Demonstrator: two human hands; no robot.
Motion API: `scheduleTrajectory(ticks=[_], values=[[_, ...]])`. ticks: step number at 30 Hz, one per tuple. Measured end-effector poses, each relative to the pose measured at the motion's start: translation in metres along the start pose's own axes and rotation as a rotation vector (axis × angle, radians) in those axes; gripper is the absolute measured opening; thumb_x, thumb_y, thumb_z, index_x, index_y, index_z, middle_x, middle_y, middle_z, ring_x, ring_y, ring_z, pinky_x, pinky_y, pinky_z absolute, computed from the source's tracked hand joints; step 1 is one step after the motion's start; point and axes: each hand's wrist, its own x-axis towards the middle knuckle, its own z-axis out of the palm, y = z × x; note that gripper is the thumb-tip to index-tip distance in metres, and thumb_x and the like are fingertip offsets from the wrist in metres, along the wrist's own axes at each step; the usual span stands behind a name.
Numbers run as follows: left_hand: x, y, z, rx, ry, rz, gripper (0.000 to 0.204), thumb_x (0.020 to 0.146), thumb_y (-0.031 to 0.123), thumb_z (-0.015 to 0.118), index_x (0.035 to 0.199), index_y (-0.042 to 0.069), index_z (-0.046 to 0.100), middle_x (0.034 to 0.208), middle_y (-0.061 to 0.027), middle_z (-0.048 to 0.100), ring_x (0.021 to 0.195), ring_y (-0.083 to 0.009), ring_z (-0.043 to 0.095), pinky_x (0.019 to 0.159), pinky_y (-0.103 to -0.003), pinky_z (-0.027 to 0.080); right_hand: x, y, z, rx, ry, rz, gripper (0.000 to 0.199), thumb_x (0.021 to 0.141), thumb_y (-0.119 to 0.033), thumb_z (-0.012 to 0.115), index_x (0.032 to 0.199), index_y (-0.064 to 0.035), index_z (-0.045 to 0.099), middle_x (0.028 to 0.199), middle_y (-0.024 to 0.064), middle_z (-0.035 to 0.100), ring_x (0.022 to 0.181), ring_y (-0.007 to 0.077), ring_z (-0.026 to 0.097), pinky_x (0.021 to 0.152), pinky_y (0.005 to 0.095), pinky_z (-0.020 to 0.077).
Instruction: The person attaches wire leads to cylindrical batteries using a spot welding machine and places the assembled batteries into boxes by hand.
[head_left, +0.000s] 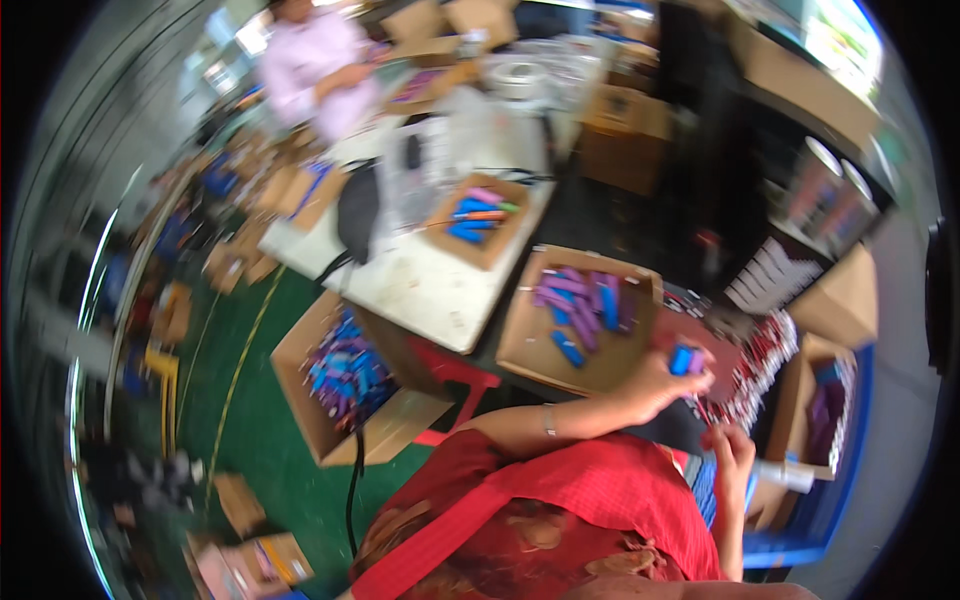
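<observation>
Cylinders (685, 361), one blue and one purple as far as the blur shows, sit in the left hand (658, 385), whose fingers curl closed around them just beside the near right corner of a shallow cardboard tray (528, 347). The right hand (733, 450) is just below, its fingertips drawn close together near a thin red strand (702, 410); whether they pinch it, one cannot tell. More purple and blue pieces (580, 310) lie loosely in the tray, mostly toward its far side. Right of the left hand spreads a heap of red and white bits (768, 352). A blue bin (785, 548) at the far right holds an open box (797, 392) with purple things inside. Left of the tray, a white table (415, 300) bears a smaller box (488, 252) of blue, pink, orange and green pieces. Below that table, a large carton (385, 438) holds a blue and purple jumble (350, 370), near a red stool (455, 372). Another person (318, 75), in pale pink, is beyond the white table.
</observation>
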Motion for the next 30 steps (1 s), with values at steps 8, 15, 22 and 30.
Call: scheduleTrajectory(ticks=[8, 15, 22, 30], values=[[0.000, -0.014, 0.006, 0.047, -0.091, 0.045, 0.030, 0.076, 0.012, 0.067, 0.100, 0.001, 0.053, 0.087, -0.0031, 0.055, 0.080, -0.0108, 0.057, 0.072, -0.024, 0.047, 0.019, -0.022, 0.012, -0.125, -0.121, -0.009, 0.027, 0.089, -0.022, 0.053, 0.083, 0.0031, 0.062, 0.076, 0.0067, 0.064, 0.072, 0.0122, 0.058, 0.070, 0.0261, 0.0453], [0.016, -0.010, 0.016, 0.283, 0.001, 0.085, 0.022, 0.076, 0.007, 0.068, 0.095, 0.000, 0.057, 0.084, -0.0033, 0.061, 0.073, -0.0081, 0.058, 0.063, -0.022, 0.050, 0.034, -0.040, 0.008, -0.148, -0.021, -0.038, 0.026, 0.090, -0.021, 0.052, 0.080, 0.0007, 0.062, 0.067, 0.0018, 0.058, 0.064, 0.0083, 0.053, 0.057, 0.0239, 0.0416], [0.039, -0.017, 0.029, 0.835, -0.010, 0.484, 0.023, 0.074, 0.004, 0.068, 0.096, 0.000, 0.063, 0.083, -0.0045, 0.061, 0.077, -0.0095, 0.057, 0.069, -0.024, 0.048, 0.033, -0.050, -0.038, -0.325, 0.341, 0.020, 0.025, 0.089, -0.021, 0.053, 0.086, 0.0026, 0.061, 0.060, -0.0003, 0.052, 0.056, 0.0045, 0.045, 0.049, 0.0231, 0.0385], [0.009, 0.001, 0.003, 0.849, -0.034, 0.456, 0.033, 0.076, 0.005, 0.069, 0.107, -0.001, 0.059, 0.090, -0.0047, 0.065, 0.082, -0.0068, 0.057, 0.070, -0.021, 0.048, 0.038, -0.060, -0.020, -0.003, 0.209, 0.018, 0.019, 0.086, -0.019, 0.059, 0.085, -0.0001, 0.062, 0.066, -0.0021, 0.057, 0.060, 0.0029, 0.050, 0.053, 0.0193, 0.0407]])
